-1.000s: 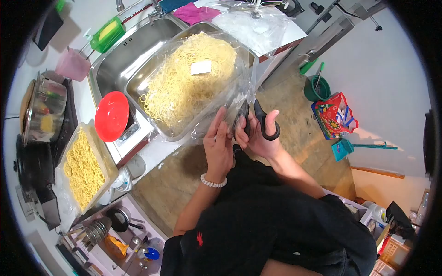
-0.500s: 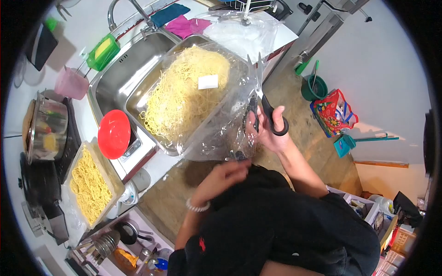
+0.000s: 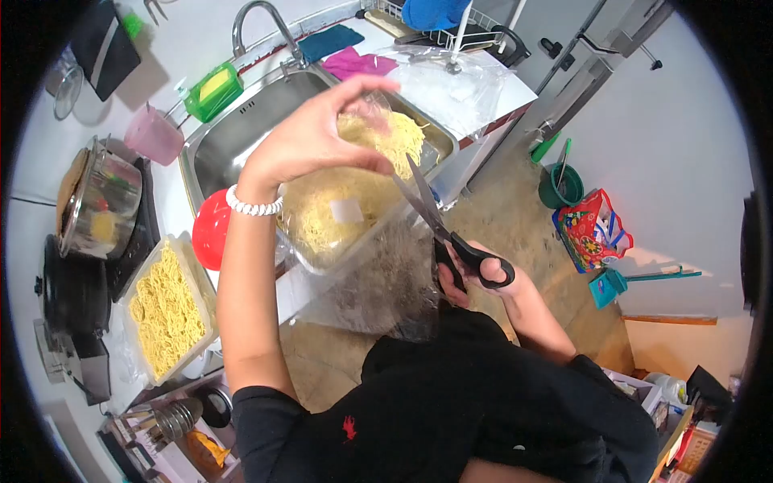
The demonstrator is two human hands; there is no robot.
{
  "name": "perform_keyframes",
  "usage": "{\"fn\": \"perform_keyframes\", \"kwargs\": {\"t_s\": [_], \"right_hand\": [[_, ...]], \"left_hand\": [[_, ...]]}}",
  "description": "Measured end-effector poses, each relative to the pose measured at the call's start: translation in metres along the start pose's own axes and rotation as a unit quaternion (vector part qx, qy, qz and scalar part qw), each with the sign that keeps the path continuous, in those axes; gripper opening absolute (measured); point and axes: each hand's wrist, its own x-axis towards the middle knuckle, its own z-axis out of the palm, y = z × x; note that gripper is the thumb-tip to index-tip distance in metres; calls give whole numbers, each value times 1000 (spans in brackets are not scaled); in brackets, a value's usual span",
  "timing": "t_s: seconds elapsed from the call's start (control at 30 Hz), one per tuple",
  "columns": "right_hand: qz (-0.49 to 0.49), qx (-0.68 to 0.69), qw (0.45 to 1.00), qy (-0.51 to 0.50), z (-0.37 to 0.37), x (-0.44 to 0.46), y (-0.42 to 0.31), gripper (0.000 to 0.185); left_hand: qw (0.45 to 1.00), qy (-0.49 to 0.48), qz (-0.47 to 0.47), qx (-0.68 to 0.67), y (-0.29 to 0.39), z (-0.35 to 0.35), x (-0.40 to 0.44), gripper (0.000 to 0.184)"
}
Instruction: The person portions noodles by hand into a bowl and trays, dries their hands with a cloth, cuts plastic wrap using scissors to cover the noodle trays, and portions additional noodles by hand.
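Observation:
My left hand (image 3: 310, 137), with a white coiled band at the wrist, reaches over the sink. Its thumb and fingers are spread in a wide curve beside a clear plastic bag (image 3: 394, 274); some fingers are partly hidden behind shiny plastic. The bag carries a white label (image 3: 347, 211) and hangs toward my body. Yellow noodles (image 3: 403, 141) lie in the right sink basin (image 3: 448, 153), part of them seen through the plastic. Black-handled scissors (image 3: 423, 201) are in my right hand (image 3: 491, 274), which is closed round the handles, blades slightly apart and pointing up-left beside the bag.
A plastic container (image 3: 208, 322) of noodles stands at left, near a red bowl (image 3: 211, 233) and a glass-lidded pot (image 3: 105, 205). A faucet (image 3: 262, 16), pink cloth (image 3: 358, 62) and dish rack (image 3: 483, 36) are behind. A green bucket (image 3: 561, 189) sits on the floor.
My left hand has risen from beside my body to above the sink. My right hand has lowered with the scissors, and the labelled plastic has shifted toward my body. The view has shifted slightly.

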Motion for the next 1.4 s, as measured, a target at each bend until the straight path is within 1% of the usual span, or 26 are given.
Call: {"fn": "perform_keyframes", "kwargs": {"t_s": [0.03,0.07,0.13,0.17,0.2,0.3,0.33,0.43,0.47,0.63,0.7,0.83,0.93,1.03,1.13,1.23,1.27,1.37,1.4], "right_hand": [[-5,2,1000,8,2,-2,-2,74],[-10,5,1000,17,3,-5,-4,76],[-12,15,1000,16,-1,-9,-1,82],[-16,15,1000,21,-1,-10,-1,82],[-19,15,999,25,0,-11,-2,82],[-29,13,999,25,-3,-13,-6,83],[-32,12,999,21,-5,-14,-7,84],[-37,9,999,0,-13,-16,-12,85],[-36,17,999,1,-14,-17,-14,85],[-50,65,997,5,-13,-19,-13,84],[-58,75,995,-10,-14,-17,-18,83],[-93,85,992,-24,-17,-12,-19,78],[-90,76,993,-23,-24,-8,-15,73],[-68,53,996,-10,-26,-8,-23,69],[-66,37,997,-16,-36,-6,-25,64],[-58,38,997,-31,-42,-4,-30,60],[-59,32,997,-35,-43,-3,-30,59],[-60,24,997,-49,-41,2,-32,59],[-61,24,997,-52,-39,3,-34,60]], "left_hand": [[997,-58,-39,-34,2,0,5,77],[995,-69,-68,-27,3,3,8,62],[990,-78,-120,-13,10,6,12,54],[986,-82,-147,-5,14,8,13,51],[990,-71,-119,-14,16,13,14,36],[981,-118,-127,-86,18,25,21,24],[980,-116,-115,-115,25,30,22,14],[971,-144,-152,-114,34,31,28,10],[969,-143,-153,-134,37,33,29,7],[964,-172,-148,-141,43,37,35,8],[962,-186,-139,-142,41,40,37,8],[971,-183,-119,-92,37,43,42,12],[966,-187,-144,-108,32,43,42,15],[971,-160,-162,-74,36,42,37,16],[985,-71,-143,-65,43,33,33,16],[979,33,-155,-124,48,10,30,20],[977,36,-168,-127,51,8,29,24],[989,-9,-134,-67,50,16,31,27],[991,-26,-132,-25,50,17,31,24]]}}
